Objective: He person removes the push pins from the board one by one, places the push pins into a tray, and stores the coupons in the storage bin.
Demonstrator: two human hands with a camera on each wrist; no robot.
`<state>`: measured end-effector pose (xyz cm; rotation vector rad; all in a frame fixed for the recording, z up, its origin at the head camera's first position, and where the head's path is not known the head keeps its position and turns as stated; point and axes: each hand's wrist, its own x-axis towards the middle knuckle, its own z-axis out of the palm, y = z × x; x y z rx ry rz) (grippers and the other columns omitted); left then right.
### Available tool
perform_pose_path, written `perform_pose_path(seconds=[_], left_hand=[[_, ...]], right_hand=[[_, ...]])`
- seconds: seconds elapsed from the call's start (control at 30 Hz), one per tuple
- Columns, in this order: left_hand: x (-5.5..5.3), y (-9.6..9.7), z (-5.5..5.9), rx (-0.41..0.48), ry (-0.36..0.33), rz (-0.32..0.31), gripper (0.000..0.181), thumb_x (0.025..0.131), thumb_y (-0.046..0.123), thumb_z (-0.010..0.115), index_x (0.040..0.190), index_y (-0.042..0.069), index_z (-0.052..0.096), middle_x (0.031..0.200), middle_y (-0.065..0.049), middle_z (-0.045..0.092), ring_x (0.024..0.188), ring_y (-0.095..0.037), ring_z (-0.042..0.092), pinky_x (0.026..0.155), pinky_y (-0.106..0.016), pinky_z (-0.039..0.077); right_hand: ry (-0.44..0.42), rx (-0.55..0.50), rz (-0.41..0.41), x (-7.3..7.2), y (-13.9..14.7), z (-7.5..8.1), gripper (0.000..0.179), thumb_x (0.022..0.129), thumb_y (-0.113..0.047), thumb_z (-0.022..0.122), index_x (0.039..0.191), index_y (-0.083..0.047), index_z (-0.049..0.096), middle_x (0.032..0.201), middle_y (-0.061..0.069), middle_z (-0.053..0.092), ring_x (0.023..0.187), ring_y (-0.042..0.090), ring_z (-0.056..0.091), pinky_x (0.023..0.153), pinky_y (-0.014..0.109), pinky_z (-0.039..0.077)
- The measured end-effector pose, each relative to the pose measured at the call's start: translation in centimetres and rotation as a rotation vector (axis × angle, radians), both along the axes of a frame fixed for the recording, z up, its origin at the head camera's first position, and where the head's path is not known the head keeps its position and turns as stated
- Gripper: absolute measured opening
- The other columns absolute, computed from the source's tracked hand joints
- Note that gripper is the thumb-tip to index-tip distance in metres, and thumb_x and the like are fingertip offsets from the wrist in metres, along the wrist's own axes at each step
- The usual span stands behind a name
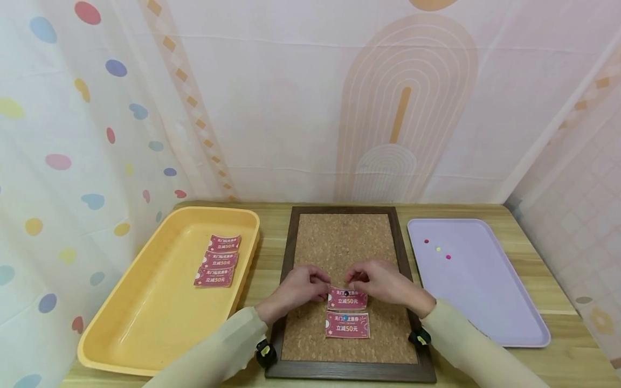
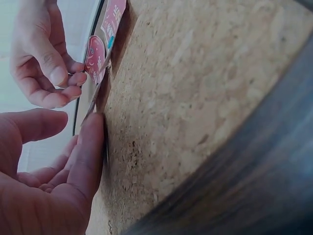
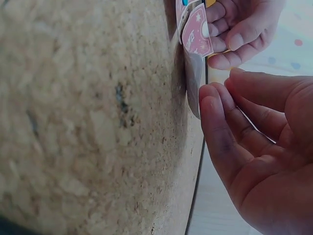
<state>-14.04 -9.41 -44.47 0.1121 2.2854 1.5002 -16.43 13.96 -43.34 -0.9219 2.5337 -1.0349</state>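
On the framed cork board [image 1: 344, 245] lie two pink coupons, one above the other. The lower coupon [image 1: 356, 327] has a blue pushpin [image 1: 345, 318] in it; a dark pushpin [image 1: 346, 293] stands in the upper coupon [image 1: 359, 303]. My left hand [image 1: 303, 285] is at the upper coupon's left edge, a fingertip touching it, thumb apart in the left wrist view. At its upper right is my right hand [image 1: 383, 281], with loosely bent fingers at the paper's edge. In the right wrist view that coupon [image 3: 197, 32] curls up from the cork.
To the left stands a yellow tray [image 1: 160, 318] with three more coupons [image 1: 216, 261] overlapping along its right side. A lilac tray [image 1: 490, 291] on the right holds a dark red pin [image 1: 426, 241], a yellow pin [image 1: 439, 249] and a pink pin [image 1: 448, 257]. A patterned curtain hangs behind the table.
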Motion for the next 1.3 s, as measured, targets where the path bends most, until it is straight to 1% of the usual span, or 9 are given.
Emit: perform_pose_path(seconds=[0.1,0.2,0.33,0.43,0.57,0.8,1.03,1.3], left_hand=[[-0.1,0.1,0.0,-0.025,0.027,-0.034,0.018,0.091,0.000,0.069,0.107,-0.006,0.070,0.084,-0.008,0.073,0.073,-0.016,0.071,0.068,-0.032,0.061],[-0.1,0.2,0.0,-0.057,0.053,-0.054,0.015,0.091,0.000,0.069,0.105,-0.005,0.072,0.082,-0.008,0.073,0.071,-0.016,0.071,0.066,-0.031,0.061],[-0.1,0.2,0.0,-0.077,0.060,-0.065,0.012,0.091,0.001,0.071,0.102,-0.004,0.073,0.081,-0.007,0.073,0.069,-0.015,0.071,0.064,-0.030,0.061],[-0.2,0.1,-0.2,-0.069,0.054,-0.071,0.009,0.092,0.001,0.071,0.099,-0.004,0.073,0.079,-0.006,0.072,0.068,-0.015,0.070,0.064,-0.030,0.061],[-0.4,0.0,-0.3,-0.056,0.041,-0.070,0.007,0.092,0.000,0.070,0.096,-0.004,0.074,0.077,-0.006,0.072,0.065,-0.013,0.069,0.062,-0.029,0.061],[-0.5,0.1,-0.2,-0.043,0.026,-0.061,0.006,0.091,-0.001,0.070,0.095,-0.004,0.075,0.076,-0.006,0.072,0.064,-0.012,0.069,0.061,-0.028,0.060],[-0.5,0.1,-0.3,-0.025,0.013,-0.053,0.008,0.090,-0.002,0.068,0.093,-0.004,0.075,0.075,-0.006,0.072,0.063,-0.011,0.069,0.061,-0.028,0.060],[-0.6,0.0,-0.6,-0.027,0.004,-0.045,0.008,0.090,-0.002,0.069,0.093,-0.005,0.075,0.073,-0.005,0.071,0.061,-0.011,0.069,0.061,-0.027,0.060]], right_hand=[[-0.003,0.019,0.011,-0.1,0.0,-0.1,0.008,0.096,-0.009,0.073,0.103,-0.011,0.077,0.092,-0.008,0.074,0.080,0.002,0.064,0.071,0.026,0.052],[-0.011,0.049,0.015,-0.2,0.0,-0.3,0.008,0.096,-0.010,0.073,0.102,-0.013,0.078,0.091,-0.010,0.074,0.076,0.002,0.061,0.069,0.026,0.049],[-0.027,0.078,0.012,-0.3,-0.1,-0.4,0.007,0.096,-0.013,0.074,0.101,-0.014,0.078,0.090,-0.012,0.072,0.072,0.004,0.057,0.065,0.025,0.046],[-0.036,0.090,0.017,-0.3,-0.2,-0.5,0.005,0.096,-0.014,0.074,0.100,-0.014,0.078,0.089,-0.011,0.071,0.070,0.004,0.056,0.062,0.025,0.044],[-0.044,0.083,0.038,-0.3,-0.3,-0.6,0.004,0.096,-0.012,0.074,0.097,-0.013,0.078,0.085,-0.010,0.070,0.066,0.003,0.054,0.060,0.024,0.044],[-0.067,0.059,0.059,-0.5,-0.3,-0.8,0.004,0.095,-0.008,0.074,0.096,-0.009,0.077,0.084,-0.008,0.069,0.069,0.003,0.056,0.064,0.024,0.047],[-0.102,0.112,0.038,-0.6,-0.7,-0.7,0.007,0.096,-0.008,0.073,0.094,-0.014,0.076,0.079,-0.010,0.066,0.064,0.004,0.055,0.058,0.024,0.044],[-0.104,0.123,0.011,-0.4,-1.2,-0.8,0.010,0.094,-0.009,0.075,0.087,-0.016,0.072,0.070,-0.011,0.063,0.057,0.003,0.054,0.052,0.021,0.040]])
